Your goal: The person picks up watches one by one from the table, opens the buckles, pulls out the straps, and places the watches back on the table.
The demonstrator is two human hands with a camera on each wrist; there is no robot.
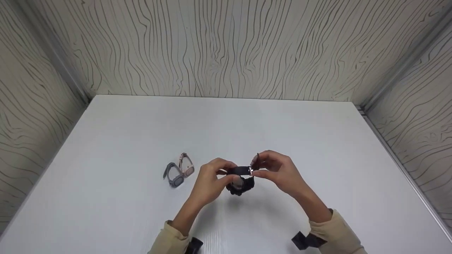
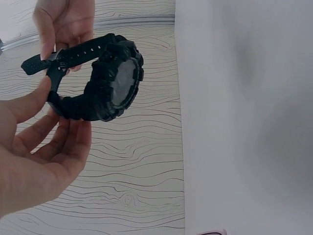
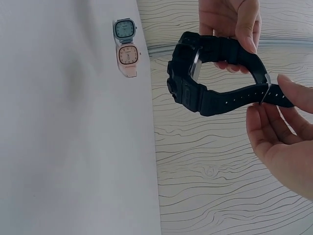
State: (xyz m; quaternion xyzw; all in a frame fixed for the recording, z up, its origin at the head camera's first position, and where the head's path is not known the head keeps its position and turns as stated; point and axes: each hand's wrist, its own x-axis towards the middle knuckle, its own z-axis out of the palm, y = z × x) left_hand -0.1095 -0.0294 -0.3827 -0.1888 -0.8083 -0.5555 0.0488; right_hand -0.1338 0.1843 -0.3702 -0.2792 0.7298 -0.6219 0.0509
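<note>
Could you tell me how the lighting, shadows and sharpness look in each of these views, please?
Head view: even soft light, faint shadow under the hands on the white table, black watch small and slightly soft. Left wrist view: left hand close and a bit blurred. Right wrist view: right hand sharp, two small watches readable, no glare.

Left hand (image 1: 210, 183) and right hand (image 1: 279, 171) meet mid-air, fingertips pinching.

sleeves (image 1: 169, 240): beige, long | wrist straps (image 1: 306, 241): black | hands bare
</note>
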